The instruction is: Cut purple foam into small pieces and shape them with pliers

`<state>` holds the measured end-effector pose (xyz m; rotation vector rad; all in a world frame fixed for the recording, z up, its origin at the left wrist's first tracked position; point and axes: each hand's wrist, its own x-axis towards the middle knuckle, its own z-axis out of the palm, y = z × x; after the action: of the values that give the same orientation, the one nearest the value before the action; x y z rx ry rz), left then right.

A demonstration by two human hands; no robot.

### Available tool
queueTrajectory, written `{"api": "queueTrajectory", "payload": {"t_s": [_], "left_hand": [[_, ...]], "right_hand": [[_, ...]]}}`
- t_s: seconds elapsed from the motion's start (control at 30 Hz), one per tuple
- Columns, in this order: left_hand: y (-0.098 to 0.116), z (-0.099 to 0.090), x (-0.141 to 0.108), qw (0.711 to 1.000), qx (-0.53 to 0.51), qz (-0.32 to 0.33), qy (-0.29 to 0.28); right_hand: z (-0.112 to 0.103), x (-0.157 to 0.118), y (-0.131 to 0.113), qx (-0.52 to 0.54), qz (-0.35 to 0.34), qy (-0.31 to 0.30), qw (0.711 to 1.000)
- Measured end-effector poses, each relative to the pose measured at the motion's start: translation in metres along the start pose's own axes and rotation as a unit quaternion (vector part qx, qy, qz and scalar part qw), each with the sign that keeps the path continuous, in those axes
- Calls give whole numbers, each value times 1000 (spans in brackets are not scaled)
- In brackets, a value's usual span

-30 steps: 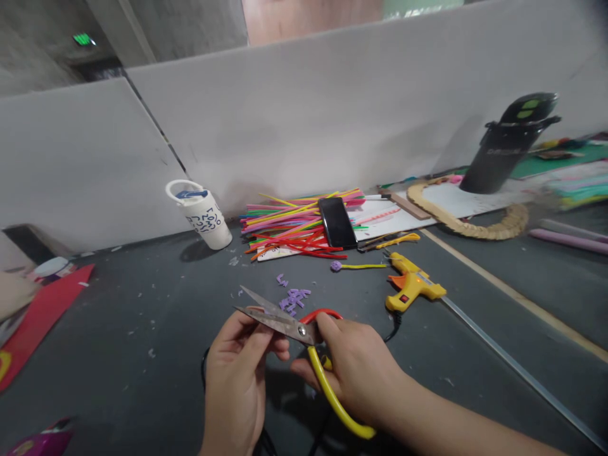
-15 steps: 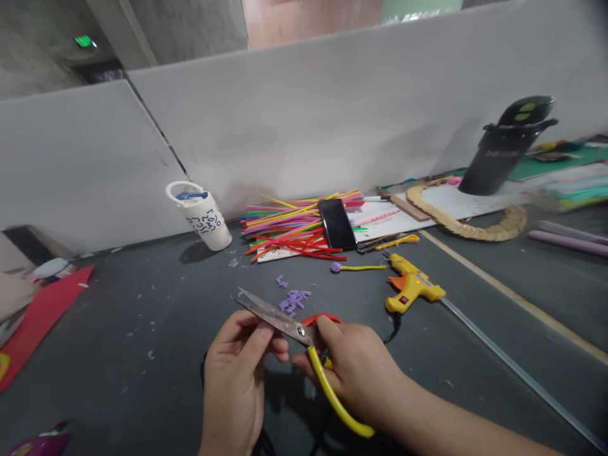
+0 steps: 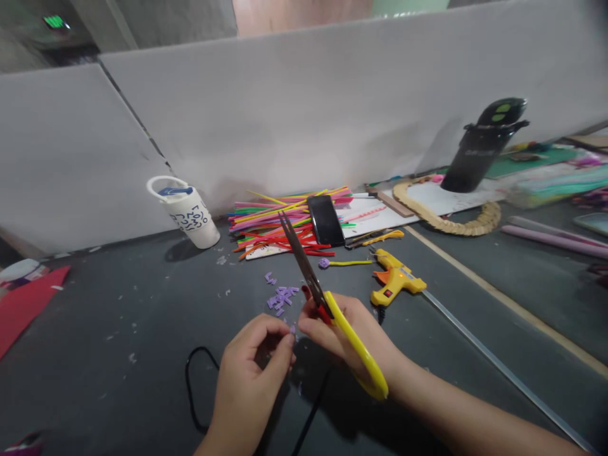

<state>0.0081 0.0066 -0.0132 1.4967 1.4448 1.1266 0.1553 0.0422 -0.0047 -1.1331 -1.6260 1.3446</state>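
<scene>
My right hand [image 3: 351, 329] grips a pair of scissors [image 3: 304, 256] with red and yellow handles, its blades together and tipped up and away from me. Close by on the left, my left hand [image 3: 259, 367] pinches a tiny purple piece [image 3: 292, 329] between thumb and forefinger, and the blades are apart from it. Just beyond the fingers lies a small heap of cut purple pieces [image 3: 281, 297] on the dark table [image 3: 142, 316]. Farther back rests a yellow stem with a purple ball head [image 3: 323, 263].
A yellow glue gun [image 3: 396, 278] with a long clear glue stick lies at right. Behind are colourful craft stems [image 3: 270, 221], a phone [image 3: 326, 220], a white cup [image 3: 192, 218], a woven ring [image 3: 446, 221] and a black bottle [image 3: 477, 155]. Red sheet [image 3: 33, 297] at left.
The scissors have swung upright and away from my left hand, and their blades have closed. My left hand has moved right and lower, now showing the purple piece. The view has shifted slightly right.
</scene>
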Motion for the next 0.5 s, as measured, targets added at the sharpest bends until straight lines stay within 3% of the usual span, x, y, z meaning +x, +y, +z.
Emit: {"api": "queueTrajectory", "payload": {"t_s": [0.1,0.33,0.5], "left_hand": [[-2,0,-1,998,55,36,-25],[0,1,-3,998,50,21,-40],[3,-1,-1,997,-43,-44,-50]], "right_hand": [[-1,-1,1,-12,-8,-12,1000],[0,-1,2,-41,-11,-14,999],[-1,0,1,-58,-18,-21,998]]}}
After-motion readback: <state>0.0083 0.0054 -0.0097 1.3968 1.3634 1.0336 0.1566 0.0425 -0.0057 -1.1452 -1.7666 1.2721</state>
